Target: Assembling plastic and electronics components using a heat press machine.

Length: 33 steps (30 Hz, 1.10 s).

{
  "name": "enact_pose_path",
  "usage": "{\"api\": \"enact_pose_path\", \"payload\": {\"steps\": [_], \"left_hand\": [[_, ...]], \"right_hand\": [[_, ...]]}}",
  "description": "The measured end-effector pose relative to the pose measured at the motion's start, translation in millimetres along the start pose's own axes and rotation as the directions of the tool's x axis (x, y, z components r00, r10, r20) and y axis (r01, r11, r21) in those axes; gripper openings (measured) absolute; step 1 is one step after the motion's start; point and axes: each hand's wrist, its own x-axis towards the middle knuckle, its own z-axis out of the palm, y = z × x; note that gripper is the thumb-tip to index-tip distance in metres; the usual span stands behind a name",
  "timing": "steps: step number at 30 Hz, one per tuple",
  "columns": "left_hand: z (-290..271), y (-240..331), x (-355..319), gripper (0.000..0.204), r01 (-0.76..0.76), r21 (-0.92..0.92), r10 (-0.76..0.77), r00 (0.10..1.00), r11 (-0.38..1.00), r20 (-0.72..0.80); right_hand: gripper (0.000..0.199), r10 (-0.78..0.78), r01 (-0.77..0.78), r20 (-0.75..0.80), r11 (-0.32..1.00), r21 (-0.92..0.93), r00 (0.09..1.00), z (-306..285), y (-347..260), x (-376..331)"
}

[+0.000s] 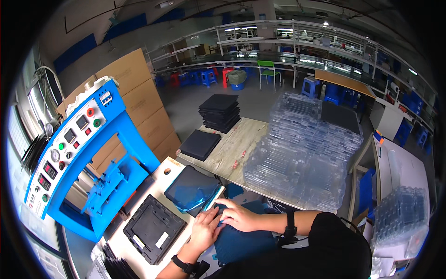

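My left hand [206,229] and my right hand [240,218] meet at the near edge of the workbench, fingertips close together. Their fingers are bent and pressed inward, and bits of blue show around them. What they pinch is mostly hidden. Just beyond lies a flat black panel [186,182] with glossy blue film [189,199] over its near part, loose at the edge. Beneath my hands a dark blue-teal sheet [244,239] hangs over my lap. To the left, a black rectangular fixture tray [153,228] with two pale labels rests on the bench.
A blue press machine [134,139] with a control panel stands at left. Beyond the bench, a table [253,132] carries stacked black panels [220,111], a lower black pile [200,144] and tall stacks of clear plastic trays [297,162]. Cartons [134,93] rise behind the press.
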Motion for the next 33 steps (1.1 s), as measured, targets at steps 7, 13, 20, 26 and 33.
{"api": "enact_pose_path", "payload": {"steps": [7, 13, 20, 26, 33], "left_hand": [[-13, 9, 7, 0.034, -0.014, 0.016, 0.013, 0.998, 1.0, 0.06], [-28, 11, 7, 0.018, -0.198, 0.14, 0.193, 0.98, 0.97, 0.048], [-30, -1, -2, 0.026, -0.23, 0.055, 0.229, 0.973, 0.972, 0.021], [-41, -2, -7, 0.068, -0.138, -0.013, 0.139, 0.975, 0.99, 0.173], [-38, -1, -13, 0.073, -0.217, 0.089, 0.199, 0.964, 0.972, 0.177]], "right_hand": [[0.035, 0.053, -0.08, 0.106, 0.958, 0.275, 0.993, -19, 8, 14], [0.02, 0.001, -0.004, 0.08, 0.999, 0.032, 0.997, -28, 18, 17], [0.011, -0.055, 0.057, 0.054, 0.998, -0.034, 0.997, -20, 6, 16], [0.006, -0.107, 0.15, 0.184, 0.958, -0.243, 0.977, -22, -44, 1], [0.017, -0.1, 0.11, 0.046, 0.934, -0.34, 0.994, -47, -32, 19]]}}
